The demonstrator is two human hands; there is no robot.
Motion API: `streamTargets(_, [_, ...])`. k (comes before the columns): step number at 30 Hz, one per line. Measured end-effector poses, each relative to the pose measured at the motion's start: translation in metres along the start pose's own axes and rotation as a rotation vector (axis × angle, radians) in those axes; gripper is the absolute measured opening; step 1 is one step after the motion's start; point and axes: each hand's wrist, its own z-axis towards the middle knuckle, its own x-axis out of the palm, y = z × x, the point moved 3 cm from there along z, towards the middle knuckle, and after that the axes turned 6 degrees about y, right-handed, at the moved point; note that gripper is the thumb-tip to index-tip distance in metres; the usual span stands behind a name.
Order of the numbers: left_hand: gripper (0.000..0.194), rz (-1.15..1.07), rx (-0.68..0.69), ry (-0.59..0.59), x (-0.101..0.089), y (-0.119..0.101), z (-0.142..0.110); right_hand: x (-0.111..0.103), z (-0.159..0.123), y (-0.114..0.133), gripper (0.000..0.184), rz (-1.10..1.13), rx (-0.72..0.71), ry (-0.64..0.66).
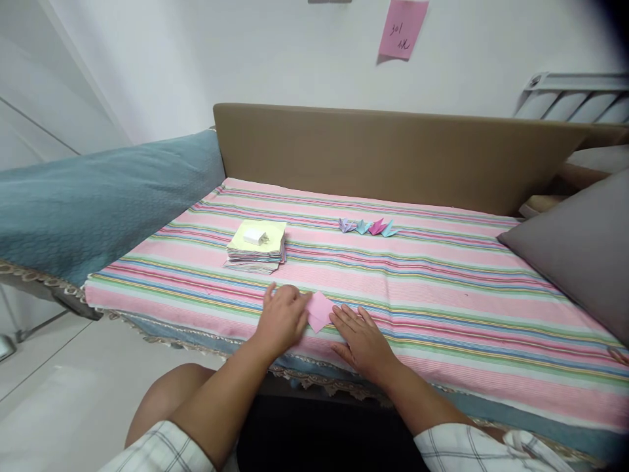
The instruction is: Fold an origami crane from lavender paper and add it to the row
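Note:
A small square of pink origami paper [320, 312] lies on the striped cloth, turned so that a corner points toward me. At its left corner is my left hand [284, 316], index finger reaching to the paper and the other fingers loosely bent and apart. My right hand [361, 341] rests flat on the other side, its outstretched fingertips touching the right corner. Beyond my left hand stands a stack of square paper [260, 252], yellow on top, with a white block-shaped object [254, 236] on it. Several folded paper cranes [377, 227] in purple, blue and pink sit in a row farther back.
The pink striped cloth [442, 288] covers the seat, backed by a brown board [373, 154]. A blue-covered armrest [113, 190] bounds the left. On the right leans a grey cushion [574, 242]. A pink note [403, 29] hangs on the wall.

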Motion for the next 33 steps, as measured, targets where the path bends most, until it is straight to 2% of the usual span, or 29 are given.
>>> streamTargets(2, [0.031,-0.056,0.154,0.059,0.006,-0.016,0.001,0.001,0.0,0.0,0.055,0.003,0.0,-0.004])
streamTargets(5, [0.04,-0.077,0.228,0.145,0.017,-0.031,0.002,0.002,0.0,-0.001,0.055,0.005,0.003,-0.003])
streamTargets(9, [0.045,-0.023,0.178,0.219,0.026,-0.033,0.004,0.002,-0.001,-0.001,0.058,-0.004,-0.009,0.009])
streamTargets(14, [0.05,0.003,0.165,0.244,0.026,-0.03,0.003,0.001,-0.005,-0.006,0.059,-0.022,-0.023,0.025])
streamTargets(23, [0.057,0.002,0.154,0.273,0.029,-0.027,0.007,-0.015,-0.02,-0.033,0.049,0.01,0.126,0.089])
streamTargets(27, [0.05,-0.009,0.089,0.318,0.027,-0.025,0.011,-0.028,-0.019,-0.044,0.041,0.053,0.194,0.014])
streamTargets(30, [0.036,0.012,0.052,0.362,0.021,-0.027,0.014,-0.036,-0.017,-0.052,0.038,0.121,0.275,-0.071])
streamTargets(33, [0.024,0.053,0.021,0.374,0.016,-0.03,0.016,-0.039,-0.014,-0.057,0.039,0.218,0.35,-0.103])
